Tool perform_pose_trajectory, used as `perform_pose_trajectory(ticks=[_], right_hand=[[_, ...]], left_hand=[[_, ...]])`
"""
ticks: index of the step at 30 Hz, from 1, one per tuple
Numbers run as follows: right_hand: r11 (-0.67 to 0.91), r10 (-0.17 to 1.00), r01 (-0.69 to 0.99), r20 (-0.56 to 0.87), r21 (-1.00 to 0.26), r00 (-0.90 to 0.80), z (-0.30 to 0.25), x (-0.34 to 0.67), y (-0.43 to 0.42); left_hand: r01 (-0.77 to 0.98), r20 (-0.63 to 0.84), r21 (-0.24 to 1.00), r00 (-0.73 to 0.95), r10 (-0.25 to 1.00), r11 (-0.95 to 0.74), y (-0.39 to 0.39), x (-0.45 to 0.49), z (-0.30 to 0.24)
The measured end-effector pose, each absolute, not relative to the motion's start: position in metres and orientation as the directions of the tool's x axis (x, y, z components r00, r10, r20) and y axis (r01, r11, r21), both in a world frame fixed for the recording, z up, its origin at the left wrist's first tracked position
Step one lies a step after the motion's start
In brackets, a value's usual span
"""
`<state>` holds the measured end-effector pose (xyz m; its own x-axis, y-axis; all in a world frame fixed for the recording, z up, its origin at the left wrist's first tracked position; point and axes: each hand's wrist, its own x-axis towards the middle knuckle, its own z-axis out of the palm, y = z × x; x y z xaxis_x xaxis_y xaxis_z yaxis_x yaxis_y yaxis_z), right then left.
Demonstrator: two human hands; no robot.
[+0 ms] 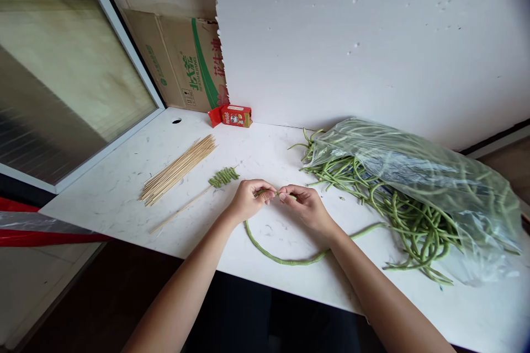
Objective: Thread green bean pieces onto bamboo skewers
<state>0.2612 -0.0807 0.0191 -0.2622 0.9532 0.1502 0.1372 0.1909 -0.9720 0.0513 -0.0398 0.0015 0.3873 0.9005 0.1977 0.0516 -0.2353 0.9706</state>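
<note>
My left hand and my right hand meet at the middle of the white table, both pinched on the end of a long green bean. The bean loops toward me under my wrists and trails off to the right. Left of my hands lies a wooden skewer with folded bean threaded on its far end. A bundle of bare bamboo skewers lies further left.
A clear plastic bag holding a heap of long beans spreads over the right side. A small red carton and a cardboard box stand at the back. A white foam board lines the wall. A glass-topped freezer sits left.
</note>
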Motion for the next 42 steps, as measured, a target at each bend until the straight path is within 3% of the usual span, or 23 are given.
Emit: perform_pose_trajectory(ticks=[5, 11, 15, 19, 25, 30, 33, 42], right_hand=[[0.211, 0.964, 0.119, 0.187, -0.970, -0.187, 0.016, 0.275, -0.073], [0.321, 0.942, 0.492, 0.326, -0.809, -0.079, 0.007, 0.292, -0.062], [0.437, 0.894, 0.598, 0.400, -0.672, -0.203, 0.001, 0.291, -0.059], [0.480, 0.872, 0.666, 0.396, -0.570, -0.289, -0.005, 0.291, -0.058], [0.528, 0.843, 0.665, 0.423, -0.528, -0.333, 0.000, 0.299, -0.056], [0.481, 0.857, 0.613, 0.484, -0.627, -0.177, 0.016, 0.298, -0.060], [0.497, 0.859, 0.555, 0.468, -0.667, -0.206, 0.021, 0.289, -0.066], [0.572, 0.808, 0.544, 0.536, -0.613, -0.246, 0.018, 0.268, -0.075]], left_hand=[[-0.006, 0.141, 0.989, 0.392, 0.909, -0.151, -0.037, 0.050, 0.000], [0.077, 0.103, 0.988, 0.293, 0.950, -0.131, -0.033, 0.047, -0.002], [0.170, 0.170, 0.961, 0.250, 0.953, -0.216, -0.032, 0.045, -0.004], [0.063, 0.129, 0.986, 0.295, 0.947, -0.154, -0.032, 0.047, -0.005], [-0.037, 0.055, 0.998, 0.349, 0.935, -0.044, -0.033, 0.049, 0.000], [-0.060, 0.076, 0.997, 0.453, 0.888, -0.055, -0.038, 0.049, 0.004], [-0.060, 0.087, 0.996, 0.501, 0.861, -0.066, -0.042, 0.051, 0.004], [-0.040, 0.060, 0.998, 0.531, 0.845, -0.047, -0.044, 0.053, 0.009]])
